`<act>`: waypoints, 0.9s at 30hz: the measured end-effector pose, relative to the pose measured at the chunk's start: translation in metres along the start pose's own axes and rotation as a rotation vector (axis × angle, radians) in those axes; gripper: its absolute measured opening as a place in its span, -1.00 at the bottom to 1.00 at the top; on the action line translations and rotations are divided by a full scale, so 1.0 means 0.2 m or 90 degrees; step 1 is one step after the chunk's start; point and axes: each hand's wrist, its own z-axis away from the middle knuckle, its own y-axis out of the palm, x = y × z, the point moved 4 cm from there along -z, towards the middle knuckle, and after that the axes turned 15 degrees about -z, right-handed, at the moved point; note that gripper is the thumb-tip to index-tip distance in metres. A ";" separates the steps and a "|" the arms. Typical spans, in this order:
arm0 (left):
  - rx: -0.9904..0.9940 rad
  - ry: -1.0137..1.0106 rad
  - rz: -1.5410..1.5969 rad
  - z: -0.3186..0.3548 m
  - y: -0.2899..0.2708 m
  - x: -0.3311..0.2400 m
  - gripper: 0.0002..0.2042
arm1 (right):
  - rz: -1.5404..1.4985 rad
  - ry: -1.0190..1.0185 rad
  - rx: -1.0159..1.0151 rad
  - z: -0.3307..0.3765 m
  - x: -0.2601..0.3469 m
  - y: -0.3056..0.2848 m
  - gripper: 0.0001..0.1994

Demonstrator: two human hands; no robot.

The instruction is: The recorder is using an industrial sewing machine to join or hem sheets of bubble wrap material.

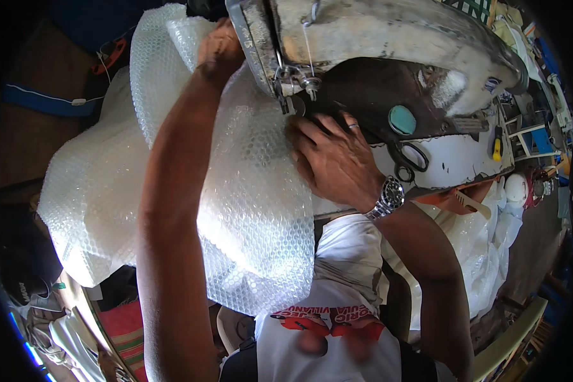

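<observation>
A large sheet of clear bubble wrap (254, 210) drapes over the left side of the sewing machine (388, 32) and hangs down toward my lap. My left hand (221, 49) reaches to the far side of the machine head, its fingers curled on the wrap's far edge and partly hidden. Close to the needle area (286, 99), my right hand (337, 156) lies palm down, fingers stretched out, at the wrap's right edge. A metal watch is on that wrist. Whether the needle is in the wrap cannot be made out.
Black-handled scissors (409, 159) lie on the worn machine table, right of my right hand. Beyond them are a round turquoise piece (402, 120) and a yellow-handled tool (497, 144). More clear plastic (468, 254) hangs at the right. Cluttered shelves stand at far right.
</observation>
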 end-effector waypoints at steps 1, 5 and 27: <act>-0.005 0.005 0.010 -0.02 -0.07 0.01 -0.64 | -0.011 -0.029 -0.053 0.05 0.02 -0.03 -0.70; 0.305 0.091 -0.793 -0.04 -0.65 0.24 -0.61 | -0.358 0.031 -0.133 0.52 0.10 -0.16 -0.83; 0.598 -0.665 -0.897 1.23 -2.88 0.20 -0.74 | -0.903 0.226 0.324 0.87 0.35 0.66 -0.08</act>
